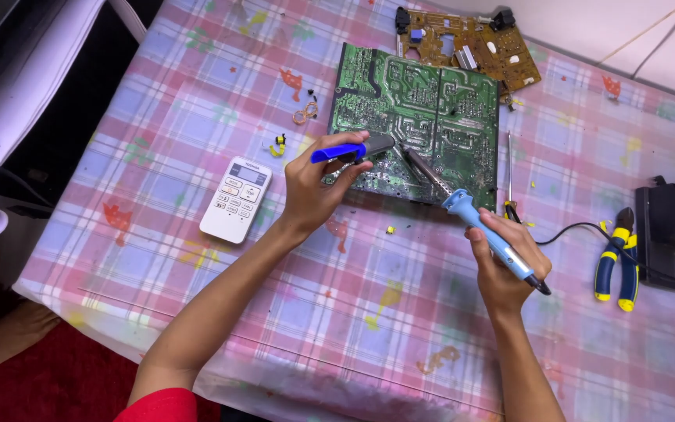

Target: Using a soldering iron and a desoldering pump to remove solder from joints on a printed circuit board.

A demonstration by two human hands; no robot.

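looks like the desoldering step on the big green circuit board [416,125], which lies copper side up on the bench [353,312] towards the far middle. right hand [501,266] has its grip wrapped fully round the light blue handle of a soldering iron [470,219], and left hand [314,187] has its grip closed round a blue-and-grey tool [353,148] that i'd guess is a solder sucker (can't make out the nozzle clearly).

the iron's long axis runs diagonally: cord end near and right, metal tip pointing far and left, landing on the near edge region of the board. the sucker lies roughly left to right, grey end pointing right toward the iron tip, so the two nearly meet over the same spot. can't tell if either tip actually touches the copper.

my read on the next move: it calls for both tips held on one joint, iron kept steady, sucker nose right beside it.

other stuff around: white remote control [236,199] to the left, a smaller brown circuit board [470,47] at the far side, blue and yellow pliers [619,258] and a black box-shaped thing [666,227] on the right, and a thin screwdriver [509,176] just right of the green board.
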